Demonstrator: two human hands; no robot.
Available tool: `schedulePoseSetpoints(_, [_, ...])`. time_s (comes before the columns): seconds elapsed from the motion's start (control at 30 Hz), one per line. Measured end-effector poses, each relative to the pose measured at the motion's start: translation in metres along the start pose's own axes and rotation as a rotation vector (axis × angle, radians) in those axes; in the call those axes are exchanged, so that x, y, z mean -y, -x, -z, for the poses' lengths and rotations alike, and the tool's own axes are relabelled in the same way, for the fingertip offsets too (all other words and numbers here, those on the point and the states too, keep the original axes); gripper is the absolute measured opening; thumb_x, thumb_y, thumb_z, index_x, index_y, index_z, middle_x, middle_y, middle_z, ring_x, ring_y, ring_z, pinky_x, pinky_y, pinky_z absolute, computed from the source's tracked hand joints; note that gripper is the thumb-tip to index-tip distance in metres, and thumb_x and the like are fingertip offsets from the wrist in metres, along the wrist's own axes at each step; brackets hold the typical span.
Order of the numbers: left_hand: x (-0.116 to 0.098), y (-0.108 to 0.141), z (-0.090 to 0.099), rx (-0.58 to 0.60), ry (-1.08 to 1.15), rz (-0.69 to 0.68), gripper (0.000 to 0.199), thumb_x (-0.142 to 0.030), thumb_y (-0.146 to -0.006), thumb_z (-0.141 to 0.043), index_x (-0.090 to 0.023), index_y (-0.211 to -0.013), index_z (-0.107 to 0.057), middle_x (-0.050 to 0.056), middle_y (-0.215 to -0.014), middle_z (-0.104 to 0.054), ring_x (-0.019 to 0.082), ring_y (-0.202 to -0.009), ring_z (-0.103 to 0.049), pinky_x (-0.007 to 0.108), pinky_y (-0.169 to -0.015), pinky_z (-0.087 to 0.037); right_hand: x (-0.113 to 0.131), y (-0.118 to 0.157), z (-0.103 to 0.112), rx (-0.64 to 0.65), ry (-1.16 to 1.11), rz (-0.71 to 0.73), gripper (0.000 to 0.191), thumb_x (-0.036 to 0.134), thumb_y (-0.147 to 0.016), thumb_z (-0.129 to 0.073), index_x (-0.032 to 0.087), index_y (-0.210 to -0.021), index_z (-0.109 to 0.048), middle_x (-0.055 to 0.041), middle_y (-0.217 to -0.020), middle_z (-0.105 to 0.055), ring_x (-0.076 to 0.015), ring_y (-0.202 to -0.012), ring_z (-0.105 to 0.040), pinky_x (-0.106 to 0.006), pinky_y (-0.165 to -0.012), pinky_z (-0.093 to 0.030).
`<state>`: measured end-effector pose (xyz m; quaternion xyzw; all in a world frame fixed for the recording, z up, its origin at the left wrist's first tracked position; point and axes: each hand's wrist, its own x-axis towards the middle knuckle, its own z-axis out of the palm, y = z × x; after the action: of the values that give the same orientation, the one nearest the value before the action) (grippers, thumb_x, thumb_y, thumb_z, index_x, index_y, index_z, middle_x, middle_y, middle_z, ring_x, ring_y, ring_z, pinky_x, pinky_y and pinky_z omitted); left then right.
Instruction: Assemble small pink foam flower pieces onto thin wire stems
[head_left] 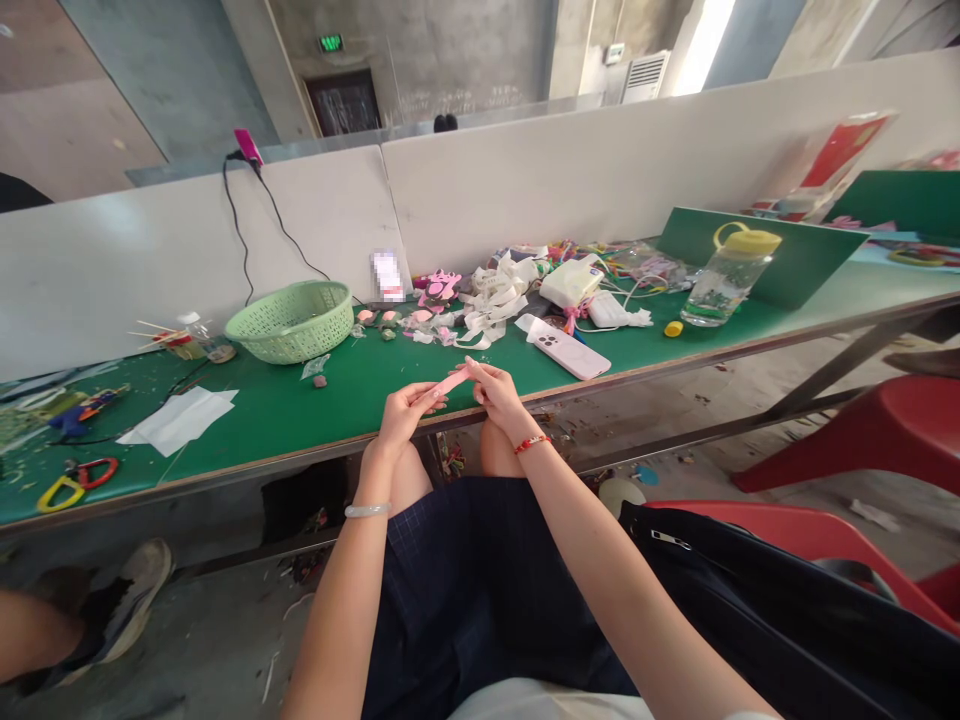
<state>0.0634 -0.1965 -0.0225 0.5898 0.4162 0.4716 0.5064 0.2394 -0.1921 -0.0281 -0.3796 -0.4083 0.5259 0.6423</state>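
Note:
A short pink strip [453, 381] is stretched between my two hands, just over the front edge of the green tabletop [352, 390]. My left hand [405, 408] pinches its left end. The other end sits between the thumb and fingers of my right hand [495, 388]. Whether the strip is ribbon, paper or clay I cannot make out. Beyond my hands lie small pink and grey lumps [416, 318] and a heap of crumpled white strips [499, 295]. A pale pink phone [574, 352] rests to the right of my right hand.
A green basket [289, 325] stands left of centre, with white paper [180, 418] and scissors [77, 482] farther left. A water bottle [724, 280] stands at the right. A propped phone [388, 276] leans on the partition [525, 180]. At lower left is another person's shoe [139, 600].

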Motion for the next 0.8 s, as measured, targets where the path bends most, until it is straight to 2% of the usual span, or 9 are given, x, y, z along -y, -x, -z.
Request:
schedulePoseSetpoints(0.1, [-0.001, 0.001, 0.000, -0.011, 0.013, -0.004, 0.054, -0.052, -0.066, -0.081, -0.012, -0.101, -0.072, 0.013, -0.089, -0.078, 0.023, -0.080, -0.074, 0.037, -0.082, -0.056, -0.001, -0.001, 0.001, -0.012, -0.027, 0.008, 0.048, 0.064, -0.064, -0.076, 0.018, -0.076, -0.076, -0.0067, -0.081, -0.074, -0.0022, -0.037, -0.035, -0.025, -0.034, -0.015])
schedulePoseSetpoints(0.23, [-0.001, 0.001, 0.000, -0.023, 0.010, 0.001, 0.053, -0.051, -0.067, -0.081, -0.012, -0.101, -0.072, 0.012, -0.087, -0.078, 0.023, -0.080, -0.074, 0.036, -0.082, -0.056, -0.004, -0.003, 0.003, -0.036, -0.029, 0.032, 0.050, 0.066, -0.062, -0.077, 0.017, -0.071, -0.075, -0.0042, -0.066, -0.069, -0.0015, -0.036, -0.024, -0.025, -0.034, -0.014])
schedulePoseSetpoints(0.4, [0.000, 0.001, 0.001, -0.041, 0.029, -0.022, 0.052, -0.050, -0.066, -0.082, -0.011, -0.099, -0.073, 0.012, -0.087, -0.077, 0.022, -0.079, -0.074, 0.036, -0.082, -0.056, -0.007, -0.005, 0.003, -0.090, 0.011, 0.045, 0.052, 0.068, -0.062, -0.076, 0.017, -0.068, -0.071, -0.0004, -0.054, -0.059, -0.0026, -0.036, -0.024, -0.025, -0.035, -0.014])
schedulePoseSetpoints(0.53, [-0.001, 0.001, 0.001, -0.045, 0.034, -0.022, 0.050, -0.049, -0.064, -0.083, -0.012, -0.096, -0.073, 0.011, -0.087, -0.077, 0.022, -0.080, -0.074, 0.036, -0.081, -0.056, -0.008, -0.005, 0.003, -0.066, 0.024, 0.033, 0.047, 0.062, -0.060, -0.080, 0.016, -0.070, -0.070, 0.0051, -0.046, -0.046, -0.0033, -0.038, -0.023, -0.025, -0.038, -0.012])
schedulePoseSetpoints(0.63, [-0.001, 0.001, 0.000, -0.047, 0.034, -0.015, 0.048, -0.048, -0.064, -0.083, -0.013, -0.095, -0.074, 0.010, -0.085, -0.077, 0.022, -0.079, -0.073, 0.034, -0.080, -0.056, -0.009, -0.006, 0.003, -0.110, 0.013, 0.026, 0.046, 0.059, -0.056, -0.082, 0.016, -0.067, -0.068, 0.0075, -0.043, -0.039, -0.0039, -0.039, -0.022, -0.025, -0.039, -0.011])
schedulePoseSetpoints(0.73, [-0.002, 0.001, -0.001, -0.069, 0.044, -0.015, 0.047, -0.047, -0.063, -0.084, -0.013, -0.094, -0.074, 0.010, -0.084, -0.077, 0.022, -0.078, -0.073, 0.034, -0.078, -0.055, -0.010, -0.007, 0.002, -0.156, 0.020, 0.028, 0.045, 0.058, -0.057, -0.081, 0.017, -0.063, -0.065, 0.0073, -0.044, -0.040, -0.0038, -0.038, -0.023, -0.025, -0.038, -0.011])
schedulePoseSetpoints(0.8, [-0.002, 0.001, -0.001, -0.086, 0.065, -0.013, 0.047, -0.047, -0.063, -0.084, -0.013, -0.093, -0.074, 0.010, -0.083, -0.077, 0.022, -0.077, -0.073, 0.033, -0.076, -0.055, -0.010, -0.006, 0.002, -0.154, 0.018, 0.042, 0.043, 0.057, -0.059, -0.080, 0.017, -0.066, -0.067, 0.0055, -0.047, -0.048, -0.0034, -0.038, -0.024, -0.025, -0.038, -0.013])
